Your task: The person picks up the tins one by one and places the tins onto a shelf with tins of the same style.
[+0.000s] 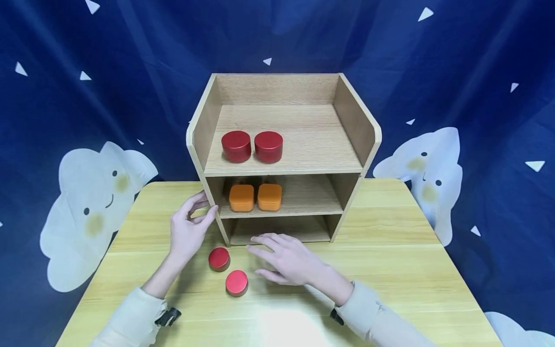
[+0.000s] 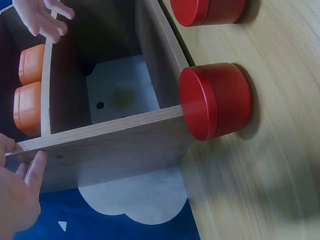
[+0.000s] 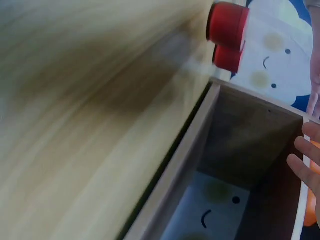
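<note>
A small wooden shelf [image 1: 277,166] stands on the table. My left hand [image 1: 191,226] is at its left side panel, thumb at the front edge and fingers against the outer face, pinching the panel; the left wrist view shows these fingertips [image 2: 39,162] on the wood. In front of the lowest compartment my right hand [image 1: 288,260] hovers with fingers spread, holding nothing. Between the hands, two round red tins, a rear one [image 1: 218,259] and a front one [image 1: 236,283], stand on the table near the shelf's left front corner.
Two larger red tins, left [image 1: 236,146] and right [image 1: 268,147], stand on the top board. Two orange square tins, left [image 1: 241,198] and right [image 1: 270,197], sit on the middle board's left half. Behind the wooden table [image 1: 399,250] hangs a blue curtain [image 1: 277,33].
</note>
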The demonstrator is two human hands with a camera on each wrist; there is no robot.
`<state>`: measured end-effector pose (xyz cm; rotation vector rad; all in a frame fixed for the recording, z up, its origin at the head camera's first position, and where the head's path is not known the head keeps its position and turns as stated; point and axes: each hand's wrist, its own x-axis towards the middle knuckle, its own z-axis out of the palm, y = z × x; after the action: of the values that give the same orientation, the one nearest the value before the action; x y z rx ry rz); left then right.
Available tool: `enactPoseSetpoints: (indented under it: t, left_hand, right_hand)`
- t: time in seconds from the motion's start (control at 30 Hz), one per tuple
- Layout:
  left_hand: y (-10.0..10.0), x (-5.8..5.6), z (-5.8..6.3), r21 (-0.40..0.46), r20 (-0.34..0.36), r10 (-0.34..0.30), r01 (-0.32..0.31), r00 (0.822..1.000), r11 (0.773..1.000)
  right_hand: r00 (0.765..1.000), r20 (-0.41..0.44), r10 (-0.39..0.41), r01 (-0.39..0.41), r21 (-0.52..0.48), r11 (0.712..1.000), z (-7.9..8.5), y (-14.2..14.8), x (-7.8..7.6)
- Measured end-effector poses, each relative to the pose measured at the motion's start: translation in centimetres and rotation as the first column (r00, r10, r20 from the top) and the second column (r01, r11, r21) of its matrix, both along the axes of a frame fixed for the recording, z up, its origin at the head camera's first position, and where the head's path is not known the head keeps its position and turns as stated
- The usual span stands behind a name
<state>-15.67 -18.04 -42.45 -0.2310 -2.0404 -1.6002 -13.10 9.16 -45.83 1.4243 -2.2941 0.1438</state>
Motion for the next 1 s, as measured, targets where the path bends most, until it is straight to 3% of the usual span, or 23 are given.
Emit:
enactPoseSetpoints:
  t: [0.13,0.4,0.6,0.8,1.0]
  left_hand:
    - [0.0,0.1,-0.1,-0.006,0.002,0.011,-0.011,1.0,1.0]
    - [-0.1,0.0,-0.1,0.002,0.002,-0.004,0.004,1.0,1.0]
    - [0.0,0.0,0.0,0.004,0.004,0.001,-0.001,1.0,1.0]
    - [0.0,0.0,0.0,0.001,0.015,0.007,-0.007,1.0,1.0]
    - [0.1,0.0,0.2,0.017,0.026,-0.003,0.002,1.0,1.0]
  right_hand:
    - [0.996,0.087,0.002,-0.005,0.027,1.0,-0.5,-0.9,0.1]
    - [0.982,0.185,-0.032,0.002,0.162,0.987,-1.5,-2.5,0.3]
    - [0.966,0.254,-0.044,-0.009,0.203,0.979,-2.3,-3.6,0.3]
    - [0.965,0.259,-0.043,-0.016,0.223,0.975,-3.3,-4.2,0.2]
    - [0.977,0.21,-0.024,-0.033,0.262,0.964,-4.2,-4.5,0.3]
